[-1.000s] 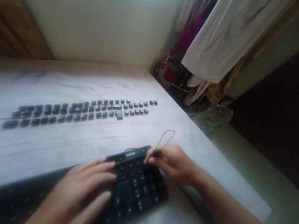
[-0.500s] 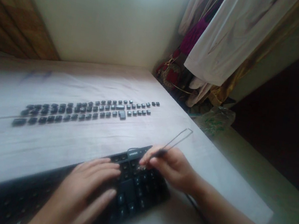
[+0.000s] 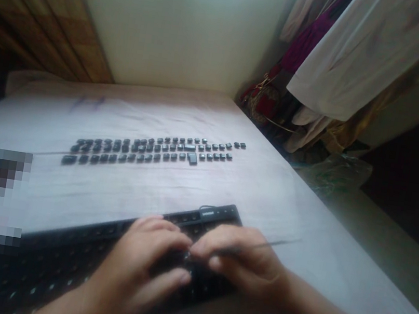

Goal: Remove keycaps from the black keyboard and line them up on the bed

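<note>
A black keyboard (image 3: pixel 72 257), many of its keycaps off, lies across the bed at a slant. Spread over it is my left hand (image 3: pixel 157 259), thumb and fingers apart, fingertips resting near the right-hand part of the keys. My right hand (image 3: pixel 245 259) is closed around a wire keycap puller (image 3: pixel 279 242), whose thin prongs point out to the right. The fingertips of that hand press at the keys just beside my left fingers; whether they pinch a keycap is blurred. Beyond the keyboard, loose black keycaps (image 3: pixel 148 157) lie in several rows.
A pale sheet (image 3: pixel 140 196) covers the bed, whose right edge drops to the floor. Clothes (image 3: pixel 337 66) hang at the right, above a red patterned bag (image 3: pixel 263 102). A clear plastic bag (image 3: pixel 337 171) lies on the floor. A brown curtain (image 3: pixel 69 15) hangs at the left.
My right hand has turned, so the puller's prongs swing from pointing up and away to pointing right. Its fingers have come down close to my left hand's. The view has shifted left.
</note>
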The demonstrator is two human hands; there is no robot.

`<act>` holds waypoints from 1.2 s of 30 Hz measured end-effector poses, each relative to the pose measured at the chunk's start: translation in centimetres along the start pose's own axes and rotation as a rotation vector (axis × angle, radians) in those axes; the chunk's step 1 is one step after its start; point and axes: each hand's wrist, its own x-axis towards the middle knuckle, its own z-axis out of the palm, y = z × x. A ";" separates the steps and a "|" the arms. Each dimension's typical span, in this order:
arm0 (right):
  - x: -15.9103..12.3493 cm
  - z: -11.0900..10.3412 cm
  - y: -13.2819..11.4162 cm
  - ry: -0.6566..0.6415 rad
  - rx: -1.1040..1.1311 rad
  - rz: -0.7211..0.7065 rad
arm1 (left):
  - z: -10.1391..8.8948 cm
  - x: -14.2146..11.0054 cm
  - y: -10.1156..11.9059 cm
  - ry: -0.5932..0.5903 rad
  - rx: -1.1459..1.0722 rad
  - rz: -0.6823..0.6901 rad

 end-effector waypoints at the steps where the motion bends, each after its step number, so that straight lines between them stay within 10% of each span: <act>1: 0.0 0.2 0.0 -0.010 0.002 -0.008 | -0.1 0.1 0.1 -0.009 -0.003 0.002; 23: 0.2 0.2 -0.8 0.180 -0.269 -0.103 | -0.1 0.0 -0.2 -0.016 -0.148 -0.178; 36: -0.4 1.8 0.8 0.007 -0.567 -0.155 | -0.5 0.0 0.0 -0.022 -0.140 -0.084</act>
